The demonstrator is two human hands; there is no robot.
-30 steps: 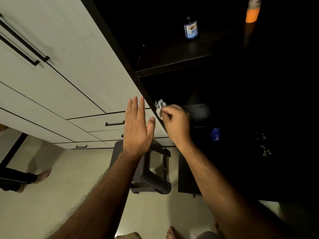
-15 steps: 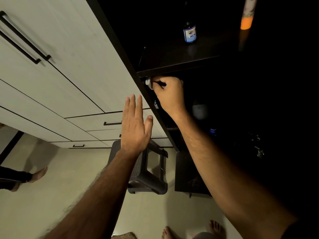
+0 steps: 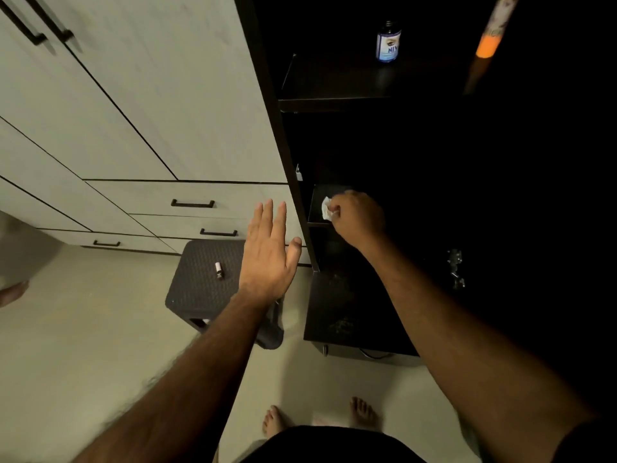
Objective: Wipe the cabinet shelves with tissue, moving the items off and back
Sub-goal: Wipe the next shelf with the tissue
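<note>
- Dim light fills the open dark cabinet, so its lower shelves are nearly black next to the pale drawer fronts on the left. Anyone working in there can barely see where dust sits or what stands at the back.
- Right hand is clenched around a small crumpled white tissue, held at the front left corner of a low shelf, at or just over the surface; I cannot tell if it presses down.
- Left hand is empty, fingers spread flat, hovering outside the cabinet in front of the drawers and above a dark stool.
- One shelf up, a small blue-labelled bottle stands upright, with a tall orange-tipped bottle further right. If the arm sweeps upward in this gloom, I reckon an elbow or knuckle could tip either one.
- Something shiny glints deep on the right, too dark to name. A blind wipe toward it might knock it over.
- That tissue is tiny and thin; on a gritty shelf it could shred and leave bits behind.
- Specks lie on the bottom panel; careless wiping above would likely add to them.
- A little tube-like item lies loose on the stool top, and could roll off if the stool is nudged by the bare feet nearby.
</note>
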